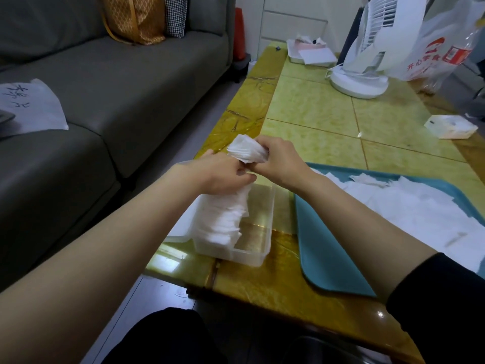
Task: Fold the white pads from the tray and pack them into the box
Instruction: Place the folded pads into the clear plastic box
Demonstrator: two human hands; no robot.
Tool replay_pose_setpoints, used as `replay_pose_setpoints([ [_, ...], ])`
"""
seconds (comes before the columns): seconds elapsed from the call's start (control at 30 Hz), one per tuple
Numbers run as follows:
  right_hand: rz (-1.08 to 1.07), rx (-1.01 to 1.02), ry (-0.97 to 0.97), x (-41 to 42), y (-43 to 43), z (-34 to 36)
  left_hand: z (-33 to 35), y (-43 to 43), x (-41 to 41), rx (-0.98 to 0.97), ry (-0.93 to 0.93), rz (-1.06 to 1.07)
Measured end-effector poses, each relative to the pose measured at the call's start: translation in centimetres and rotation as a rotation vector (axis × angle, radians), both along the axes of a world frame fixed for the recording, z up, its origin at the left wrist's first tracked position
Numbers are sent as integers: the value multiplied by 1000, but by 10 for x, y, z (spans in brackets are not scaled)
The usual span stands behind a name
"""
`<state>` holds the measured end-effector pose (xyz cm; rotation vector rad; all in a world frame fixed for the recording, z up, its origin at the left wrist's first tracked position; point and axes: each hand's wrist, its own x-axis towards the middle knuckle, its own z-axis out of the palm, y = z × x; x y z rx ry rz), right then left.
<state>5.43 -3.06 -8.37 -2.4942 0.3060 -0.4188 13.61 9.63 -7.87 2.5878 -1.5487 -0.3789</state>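
— Above the box (271,211), toward twelve o'clock, what is happening?
— The right hand (278,158) is clutching folded pads (245,151), the left hand (220,174) touching it, grip unclear. Packing, seemingly; next is calling for lowering them beside the stack (225,219).

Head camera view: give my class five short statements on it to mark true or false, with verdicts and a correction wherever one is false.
1. The right hand grips a bunch of white pads. True.
2. The clear box is empty. False: a stack of pads fills its left part.
3. The teal tray lies to the right of the box. True.
4. The white fan stands inside the tray. False: it stands on the table, beyond the tray.
5. The tray holds no pads. False: loose pads lie on it.
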Motion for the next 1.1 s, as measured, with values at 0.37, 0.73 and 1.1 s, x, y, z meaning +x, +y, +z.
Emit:
replay_pose_setpoints([
  [0.37,112,-272,287,10,4,6,2,8,-5,81,-43,-30],
  [0.73,83,-314,588,26,11,14,0,17,-14,-112,-280,80],
  [1.1,55,-91,224,17,14,8,-3,26,-11,-265,50,183],
])
